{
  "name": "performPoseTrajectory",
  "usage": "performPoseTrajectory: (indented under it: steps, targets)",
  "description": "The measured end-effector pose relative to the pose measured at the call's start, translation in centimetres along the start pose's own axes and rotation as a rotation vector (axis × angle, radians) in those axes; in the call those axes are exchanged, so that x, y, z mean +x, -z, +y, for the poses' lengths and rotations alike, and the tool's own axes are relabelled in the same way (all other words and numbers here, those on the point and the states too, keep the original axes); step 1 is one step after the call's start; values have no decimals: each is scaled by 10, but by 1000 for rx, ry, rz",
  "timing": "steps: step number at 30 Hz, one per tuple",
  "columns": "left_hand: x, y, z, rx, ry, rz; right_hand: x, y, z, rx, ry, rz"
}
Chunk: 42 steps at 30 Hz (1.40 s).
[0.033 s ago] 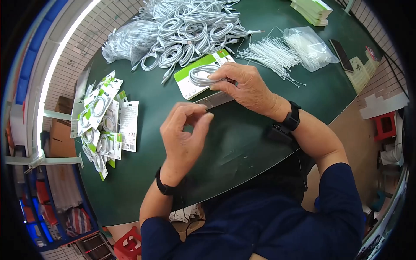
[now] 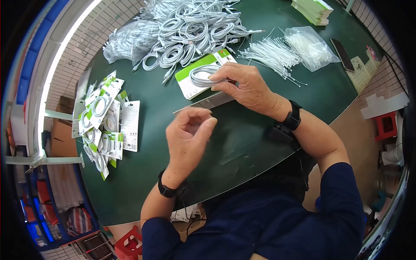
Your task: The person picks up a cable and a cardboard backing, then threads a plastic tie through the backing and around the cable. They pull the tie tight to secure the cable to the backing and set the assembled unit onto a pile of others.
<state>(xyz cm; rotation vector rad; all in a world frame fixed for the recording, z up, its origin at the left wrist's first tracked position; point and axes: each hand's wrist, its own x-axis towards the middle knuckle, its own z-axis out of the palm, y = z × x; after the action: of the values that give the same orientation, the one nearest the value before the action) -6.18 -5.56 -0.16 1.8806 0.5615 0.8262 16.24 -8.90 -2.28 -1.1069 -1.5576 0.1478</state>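
A coiled grey-white cable is pinched between the thumb and fingers of my right hand. Under the coil lies a green and white packaging card. A flat metal strip, like a ruler, lies along the card's near side. My left hand is raised nearer to me, apart from the coil. Its fingers are curled toward the thumb, slightly blurred; whatever lies between the tips is too small to make out.
Many coiled cables are heaped at the back, beside white cable ties and a plastic bag of ties. Carded cables are piled at left. A card stack and a phone are at far right.
My left hand has dropped slightly toward me and to the right, away from the metal strip, its fingers curling closer to the thumb. My right hand keeps its hold on the coil.
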Motion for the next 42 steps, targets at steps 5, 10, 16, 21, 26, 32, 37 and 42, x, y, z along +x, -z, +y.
performPoseTrajectory:
  steps: [5,10,16,21,26,32,37,42]
  targets:
    - [-12,-1,-10,-1088,787,-35,-1,-10,-6,76,165,-37]
    - [-16,5,-12,-1138,875,68,-6,-15,-20,87,291,-79]
    - [-21,2,-9,-1109,667,134,4,-1,-31,200,138,-193]
    - [2,-2,-2,-885,527,138,19,24,-38,134,105,-128]
    - [31,-11,-10,-856,479,42,20,23,-30,26,191,-51]
    - [46,-16,-15,-791,365,-58,20,29,-22,-243,240,-124]
    - [47,-16,-28,-792,334,-76,15,24,-2,-198,188,-188]
    - [49,-12,-28,-832,349,-64,15,21,5,-113,129,-242]
